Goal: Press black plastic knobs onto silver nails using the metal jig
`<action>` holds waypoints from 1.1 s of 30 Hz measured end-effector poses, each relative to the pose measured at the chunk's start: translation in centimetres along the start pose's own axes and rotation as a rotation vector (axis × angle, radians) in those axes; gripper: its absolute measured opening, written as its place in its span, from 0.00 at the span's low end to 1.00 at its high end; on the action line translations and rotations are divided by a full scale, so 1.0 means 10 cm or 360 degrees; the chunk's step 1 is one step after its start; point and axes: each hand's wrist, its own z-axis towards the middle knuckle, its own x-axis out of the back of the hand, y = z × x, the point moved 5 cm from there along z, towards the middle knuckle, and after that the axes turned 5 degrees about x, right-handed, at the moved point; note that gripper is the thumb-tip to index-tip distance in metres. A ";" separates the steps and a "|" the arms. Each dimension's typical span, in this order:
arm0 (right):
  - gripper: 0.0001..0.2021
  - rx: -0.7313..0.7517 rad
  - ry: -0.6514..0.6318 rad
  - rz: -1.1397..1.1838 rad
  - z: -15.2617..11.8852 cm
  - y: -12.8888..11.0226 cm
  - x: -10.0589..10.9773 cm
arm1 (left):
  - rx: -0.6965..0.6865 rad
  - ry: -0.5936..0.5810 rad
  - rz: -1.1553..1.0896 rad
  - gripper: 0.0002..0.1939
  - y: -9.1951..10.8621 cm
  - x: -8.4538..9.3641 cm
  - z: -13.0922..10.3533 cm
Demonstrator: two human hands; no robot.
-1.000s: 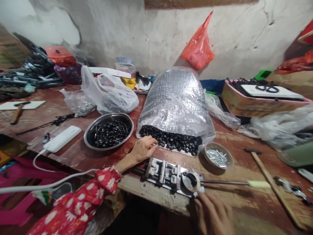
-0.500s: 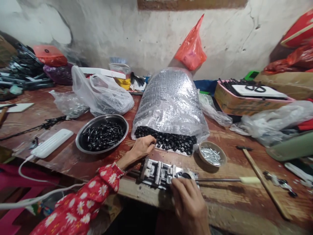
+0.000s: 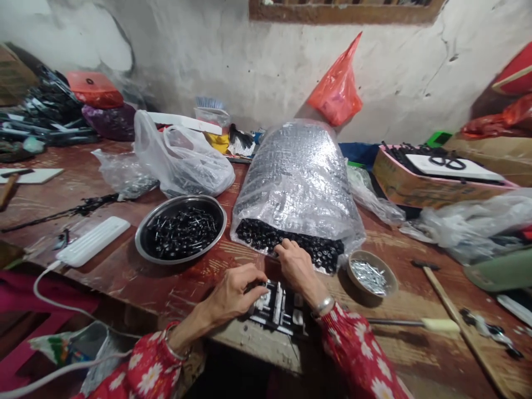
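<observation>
My left hand (image 3: 239, 291) is over the left part of a metal clamping jig (image 3: 279, 307) at the table's front edge. Its thumb and fingers are bent together at the jig; whatever they pinch is too small to make out. Reaching past the jig, my right hand (image 3: 297, 269) has its curled fingertips at the front of a heap of small round black parts (image 3: 322, 256). Those fingers are closed, and anything between them is hidden. The heap spills from the mouth of a big silvery bubble-wrap bag (image 3: 297, 172).
A steel bowl (image 3: 139, 235) of black-headed pins stands left, beside a white power strip (image 3: 93, 241). At right are a small bowl (image 3: 353, 271) of metal pins, a rod with a pale handle (image 3: 440, 325) and a hammer (image 3: 453, 316). Plastic bags (image 3: 195, 160) lie behind.
My left hand has moved from the black parts back to the jig. My right hand has gone from the jig forward to the black parts. The view has shifted slightly.
</observation>
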 end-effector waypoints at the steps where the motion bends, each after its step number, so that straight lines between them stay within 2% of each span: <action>1: 0.08 -0.0002 0.0002 0.0014 -0.02 0.00 0.01 | -0.0033 -0.0012 0.0022 0.03 0.01 -0.02 -0.03; 9: 0.08 -0.0098 0.0116 0.0264 -0.44 0.10 0.14 | -0.0127 -0.0075 0.0487 0.03 0.06 -0.11 -0.12; 13: 0.09 -0.0124 0.0186 0.0438 -0.67 0.14 0.20 | -0.0127 -0.0134 0.0582 0.03 0.08 -0.12 -0.10; 15: 0.08 -0.0129 0.0284 0.0515 -0.78 0.12 0.26 | -0.0134 -0.0144 0.0613 0.04 0.09 -0.12 -0.09; 19: 0.08 -0.0075 0.0578 0.0456 -1.07 0.01 0.37 | -0.0161 -0.0144 0.0690 0.06 0.12 -0.14 -0.10; 23: 0.11 0.0145 0.0634 0.0355 -1.31 -0.22 0.36 | -0.0215 -0.0171 0.0699 0.06 0.16 -0.16 -0.14; 28: 0.13 0.0230 0.0672 0.0383 -1.38 -0.39 0.32 | -0.0252 -0.0165 0.0687 0.08 0.15 -0.18 -0.22; 33: 0.12 0.0151 0.0674 0.0448 -1.35 -0.44 0.30 | -0.0221 -0.0127 0.0735 0.07 0.13 -0.20 -0.28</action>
